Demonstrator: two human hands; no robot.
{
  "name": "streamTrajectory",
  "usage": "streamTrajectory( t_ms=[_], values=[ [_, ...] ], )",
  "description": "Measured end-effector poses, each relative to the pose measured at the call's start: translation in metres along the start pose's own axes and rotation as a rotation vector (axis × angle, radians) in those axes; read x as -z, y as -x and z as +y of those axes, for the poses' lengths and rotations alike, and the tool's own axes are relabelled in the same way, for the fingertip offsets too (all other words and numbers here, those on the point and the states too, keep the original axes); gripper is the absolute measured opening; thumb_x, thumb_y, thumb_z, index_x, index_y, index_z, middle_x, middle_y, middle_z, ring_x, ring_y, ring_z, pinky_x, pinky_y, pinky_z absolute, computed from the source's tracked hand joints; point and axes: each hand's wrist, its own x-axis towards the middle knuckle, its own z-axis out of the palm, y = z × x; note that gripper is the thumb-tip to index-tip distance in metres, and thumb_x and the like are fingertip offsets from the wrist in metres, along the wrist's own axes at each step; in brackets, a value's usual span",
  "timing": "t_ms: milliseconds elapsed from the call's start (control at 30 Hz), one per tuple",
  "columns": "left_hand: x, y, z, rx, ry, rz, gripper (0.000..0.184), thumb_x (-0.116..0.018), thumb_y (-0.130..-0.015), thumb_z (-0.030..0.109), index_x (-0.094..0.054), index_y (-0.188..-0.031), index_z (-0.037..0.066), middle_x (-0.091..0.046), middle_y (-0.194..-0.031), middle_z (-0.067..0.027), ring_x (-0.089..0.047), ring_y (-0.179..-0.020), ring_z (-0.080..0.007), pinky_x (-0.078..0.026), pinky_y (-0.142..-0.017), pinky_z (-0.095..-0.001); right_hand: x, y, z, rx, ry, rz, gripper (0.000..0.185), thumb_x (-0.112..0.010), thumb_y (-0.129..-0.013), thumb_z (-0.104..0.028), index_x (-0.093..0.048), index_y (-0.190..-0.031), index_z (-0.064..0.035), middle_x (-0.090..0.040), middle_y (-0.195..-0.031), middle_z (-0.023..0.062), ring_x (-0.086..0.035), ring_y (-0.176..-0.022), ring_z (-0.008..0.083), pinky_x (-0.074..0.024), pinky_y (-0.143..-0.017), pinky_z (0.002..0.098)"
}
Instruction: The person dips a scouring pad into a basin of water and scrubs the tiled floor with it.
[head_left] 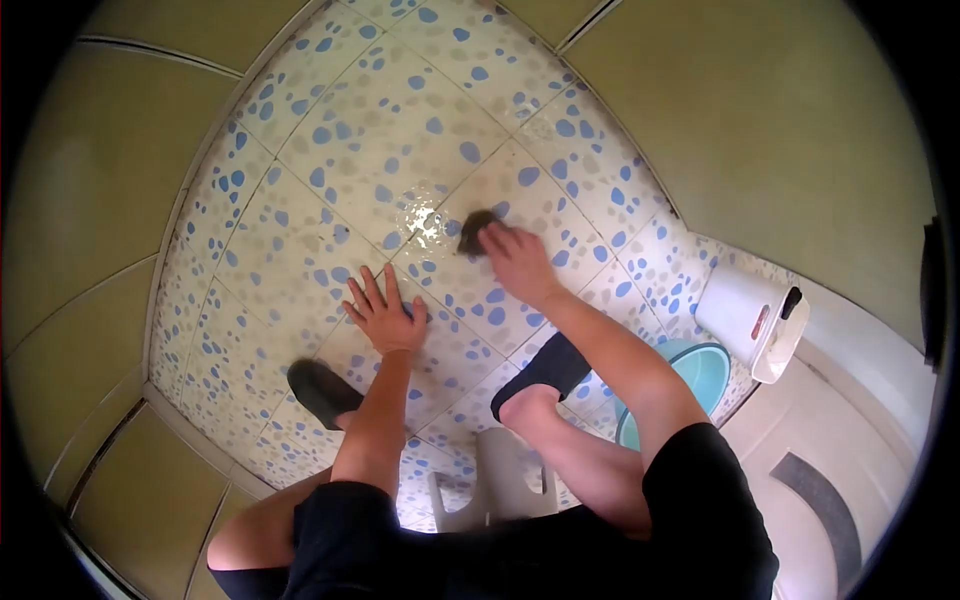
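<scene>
My left hand (385, 312) rests on the tiled floor (330, 160) with its fingers spread, holding nothing. Ahead and to its right, my right hand (517, 260) is closed on a dark scrubbing pad (478, 232) pressed against the floor. The pad and fingers are slightly blurred. Just left of the pad, a wet patch (425, 222) shines on the blue-spotted tiles.
My feet wear dark slippers (324, 392). A grey plastic stool (487, 480) stands between my legs. At the right are a turquoise basin (705, 372) and a white bin (738, 312). Greenish walls (110, 150) bound the floor.
</scene>
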Motion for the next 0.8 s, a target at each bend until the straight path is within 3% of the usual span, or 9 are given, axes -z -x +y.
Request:
streamTrajectory(
  t_ms=[133, 200, 267, 367, 433, 500, 600, 667, 800],
  values=[
    [0.006, -0.001, 0.001, 0.027, 0.029, -0.049, 0.081, -0.059, -0.089, 0.050, -0.041, -0.163, 0.025, -0.021, -0.175, -0.0145, -0.011, -0.161, -0.0449, -0.002, -0.126, -0.0672, -0.009, -0.028, 0.057, -0.075, -0.209, -0.080, 0.053, -0.063, -0.088, -0.013, -0.064, -0.140, -0.0073, -0.060, -0.147, 0.0131, -0.058, -0.128, 0.0352, -0.0502, -0.106, 0.0458],
    [0.004, 0.001, -0.001, 0.037, 0.037, -0.062, 0.079, -0.058, -0.091, 0.050, -0.040, -0.163, 0.026, -0.020, -0.176, -0.0140, -0.009, -0.161, -0.0445, -0.001, -0.126, -0.0675, 0.001, -0.050, 0.096, -0.185, -0.038, 0.124, 0.055, -0.062, -0.090, -0.008, -0.059, -0.145, -0.0043, -0.055, -0.151, 0.0191, -0.053, -0.136, 0.0408, -0.0461, -0.114, 0.0466],
    [0.003, 0.000, -0.001, 0.039, 0.046, -0.061, 0.078, -0.057, -0.091, 0.050, -0.040, -0.163, 0.027, -0.020, -0.176, -0.0139, -0.009, -0.162, -0.0443, 0.000, -0.126, -0.0679, 0.008, -0.078, 0.117, -0.510, -0.116, 0.281, 0.057, -0.058, -0.092, -0.002, -0.053, -0.149, -0.0029, -0.051, -0.154, 0.0231, -0.046, -0.144, 0.0429, -0.0412, -0.120, 0.0477],
    [0.004, -0.002, -0.001, 0.052, 0.041, -0.089, 0.078, -0.055, -0.092, 0.052, -0.038, -0.164, 0.028, -0.019, -0.176, -0.0133, -0.009, -0.162, -0.0438, 0.000, -0.125, -0.0682, -0.010, -0.104, 0.110, -0.578, -0.092, 0.384, 0.058, -0.055, -0.094, 0.002, -0.051, -0.151, -0.0036, -0.047, -0.157, 0.0229, -0.043, -0.146, 0.0431, -0.0389, -0.121, 0.0480],
    [0.005, -0.001, -0.003, 0.052, 0.038, -0.097, 0.078, -0.055, -0.093, 0.052, -0.038, -0.165, 0.028, -0.019, -0.176, -0.0130, -0.009, -0.162, -0.0434, 0.000, -0.126, -0.0677, -0.018, -0.120, 0.065, -0.445, -0.218, 0.228, 0.057, -0.050, -0.098, 0.001, -0.048, -0.155, -0.0052, -0.042, -0.162, 0.0225, -0.040, -0.150, 0.0416, -0.0363, -0.123, 0.0463],
    [0.004, 0.000, -0.003, 0.052, 0.050, -0.082, 0.078, -0.056, -0.093, 0.053, -0.038, -0.165, 0.028, -0.019, -0.176, -0.0123, -0.008, -0.162, -0.0427, 0.001, -0.126, -0.0664, -0.046, -0.127, 0.009, -0.253, -0.247, 0.076, 0.063, -0.052, -0.092, 0.005, -0.049, -0.154, -0.0058, -0.044, -0.162, 0.0211, -0.039, -0.152, 0.0383, -0.0364, -0.124, 0.0456],
    [0.004, 0.000, -0.004, 0.051, 0.065, -0.065, 0.077, -0.056, -0.093, 0.053, -0.040, -0.164, 0.028, -0.020, -0.176, -0.0122, -0.009, -0.162, -0.0419, 0.001, -0.126, -0.0660, -0.050, -0.129, -0.055, 0.017, -0.303, 0.023, 0.055, -0.057, -0.091, 0.004, -0.059, -0.145, -0.0050, -0.050, -0.157, 0.0175, -0.049, -0.146, 0.0345, -0.0438, -0.119, 0.0431],
    [0.005, -0.001, -0.004, 0.065, 0.083, -0.094, 0.077, -0.054, -0.093, 0.054, -0.039, -0.164, 0.030, -0.020, -0.176, -0.0116, -0.011, -0.162, -0.0423, 0.000, -0.126, -0.0680, -0.063, -0.139, -0.036, 0.057, -0.352, 0.028, 0.058, -0.055, -0.091, 0.005, -0.056, -0.148, -0.0056, -0.050, -0.157, 0.0175, -0.048, -0.146, 0.0352, -0.0424, -0.120, 0.0433],
    [0.009, 0.000, -0.005, 0.059, 0.125, -0.095, 0.077, -0.058, -0.092, 0.049, -0.040, -0.164, 0.027, -0.023, -0.175, -0.0133, -0.013, -0.162, -0.0418, -0.001, -0.126, -0.0677, -0.045, -0.154, 0.050, -0.278, -0.098, 0.179, 0.059, -0.053, -0.092, 0.004, -0.053, -0.150, -0.0035, -0.050, -0.158, 0.0153, -0.046, -0.147, 0.0351, -0.0396, -0.122, 0.0425]
  ],
)
